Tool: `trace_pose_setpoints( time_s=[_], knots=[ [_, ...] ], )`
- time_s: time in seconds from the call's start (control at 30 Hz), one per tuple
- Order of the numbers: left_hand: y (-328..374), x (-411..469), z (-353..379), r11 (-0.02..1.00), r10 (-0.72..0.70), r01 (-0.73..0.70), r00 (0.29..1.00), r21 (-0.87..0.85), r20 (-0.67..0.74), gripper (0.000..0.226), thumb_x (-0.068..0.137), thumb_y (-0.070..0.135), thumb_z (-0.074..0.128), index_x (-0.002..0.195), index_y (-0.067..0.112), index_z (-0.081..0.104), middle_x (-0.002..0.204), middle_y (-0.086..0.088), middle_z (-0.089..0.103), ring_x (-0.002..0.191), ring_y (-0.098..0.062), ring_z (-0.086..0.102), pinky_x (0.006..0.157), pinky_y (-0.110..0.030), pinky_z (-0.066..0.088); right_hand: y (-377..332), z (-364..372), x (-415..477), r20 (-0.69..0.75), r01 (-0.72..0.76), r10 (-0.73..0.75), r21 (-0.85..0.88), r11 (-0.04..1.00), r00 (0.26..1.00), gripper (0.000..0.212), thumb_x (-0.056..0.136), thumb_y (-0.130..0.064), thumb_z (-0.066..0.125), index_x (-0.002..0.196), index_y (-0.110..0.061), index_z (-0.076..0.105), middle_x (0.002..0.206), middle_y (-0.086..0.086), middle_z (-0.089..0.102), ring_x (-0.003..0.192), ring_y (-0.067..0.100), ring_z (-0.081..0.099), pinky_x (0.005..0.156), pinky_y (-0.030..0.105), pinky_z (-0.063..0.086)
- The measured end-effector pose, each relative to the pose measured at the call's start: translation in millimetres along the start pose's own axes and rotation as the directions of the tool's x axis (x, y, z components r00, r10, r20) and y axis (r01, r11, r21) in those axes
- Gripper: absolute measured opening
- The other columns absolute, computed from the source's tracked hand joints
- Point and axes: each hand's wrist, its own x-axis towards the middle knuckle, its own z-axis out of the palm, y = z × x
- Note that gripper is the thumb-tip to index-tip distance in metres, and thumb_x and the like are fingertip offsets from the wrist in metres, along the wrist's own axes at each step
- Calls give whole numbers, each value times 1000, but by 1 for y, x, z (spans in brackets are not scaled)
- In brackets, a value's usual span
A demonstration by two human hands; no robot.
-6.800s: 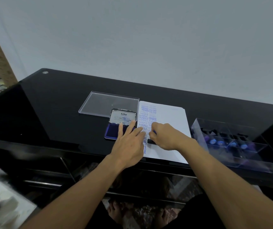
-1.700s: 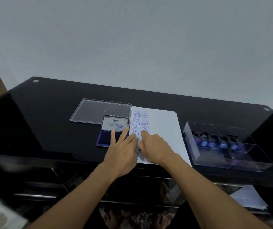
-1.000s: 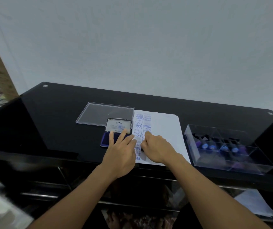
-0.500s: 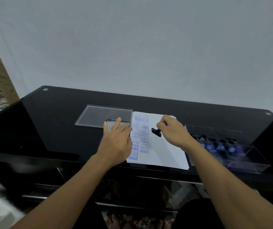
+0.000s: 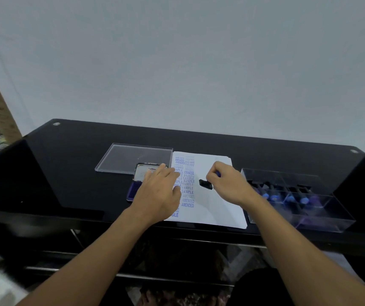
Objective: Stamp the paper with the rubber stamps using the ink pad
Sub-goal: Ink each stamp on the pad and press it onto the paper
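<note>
Pinching the rubber stamp [image 5: 206, 184] by its blue handle, the right grip [image 5: 228, 185] holds it tilted over the paper [image 5: 219, 208], at 3 o'clock of the printed columns; it looks light and rigid, so take the handle and keep off the inky face. Left grip [image 5: 161, 191] lies flat, fingers straight, across the ink pad [image 5: 134, 189] and the sheet's 9 o'clock edge. Versus 1 s ago: stamp is up off the lower-left print, shifted toward 3 o'clock.
</note>
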Motion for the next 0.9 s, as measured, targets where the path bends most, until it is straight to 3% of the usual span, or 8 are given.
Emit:
trace_pose_setpoints(
  time_s=[0.1, 0.3, 0.4, 0.47, 0.53, 0.7, 0.9],
  knots=[
    [18, 6, -1, 997, -37, 37, 999, -70, -10, 41, 102, 25, 44, 141, 15, 51, 146, 4, 49, 137, -16, 38, 112, -31, 30, 10, -8, -6, -11, 17, -17, 9, 1000, 1000, 14, 95, -18, 48, 88, -12, 58, 88, -1, 65, 88, 25, 63, 74, 40, 51],
    [59, 23, 4, 988, -39, 49, 997, -145, 72, 42, 103, 30, 41, 144, 23, 46, 151, 9, 43, 139, -13, 34, 110, -33, 33, 37, -34, -18, -93, 49, -49, -3, 999, 994, 9, 97, -18, 52, 92, -25, 54, 84, 3, 65, 64, 15, 53, 56, 26, 46],
    [84, 34, 14, 985, -8, 26, 994, -170, 108, 42, 103, 31, 40, 144, 25, 45, 151, 11, 42, 139, -12, 33, 112, -35, 34, 55, -57, -25, -142, 59, -65, -51, 997, 988, 11, 98, -18, 53, 91, -26, 55, 89, -3, 65, 74, 16, 59, 64, 27, 49],
    [102, 41, 20, 981, 19, 4, 993, -192, 117, 41, 103, 31, 40, 143, 25, 46, 151, 11, 42, 139, -12, 34, 112, -36, 35, 70, -76, -31, -174, 43, -56, -81, 996, 983, 11, 98, -18, 54, 90, -25, 58, 89, -10, 65, 79, 9, 59, 62, 18, 45],
    [120, 47, 26, 977, 46, -20, 992, -212, 119, 41, 103, 30, 40, 142, 25, 47, 150, 11, 44, 138, -12, 35, 112, -36, 35, 85, -96, -38, -205, -3, -18, -99, 995, 979, 10, 97, -18, 56, 90, -24, 60, 88, -12, 65, 80, 5, 58, 62, 14, 40],
    [155, 61, 41, 969, 109, -82, 988, -232, 108, 38, 101, 25, 44, 137, 20, 54, 144, 6, 51, 134, -15, 41, 109, -32, 37, 122, -139, -56, -278, -134, 98, -115, 984, 956, 12, 96, -23, 57, 86, -26, 63, 84, -12, 66, 82, 8, 59, 66, 27, 42],
    [185, 74, 63, 958, 164, -130, 979, -255, 118, 38, 99, 25, 47, 135, 19, 56, 139, 4, 55, 127, -16, 46, 107, -36, 40, 151, -163, -72, -320, -259, 236, -31, 965, 918, 20, 96, -21, 53, 83, -25, 67, 78, -11, 68, 72, 2, 61, 60, 20, 41]
  ],
)
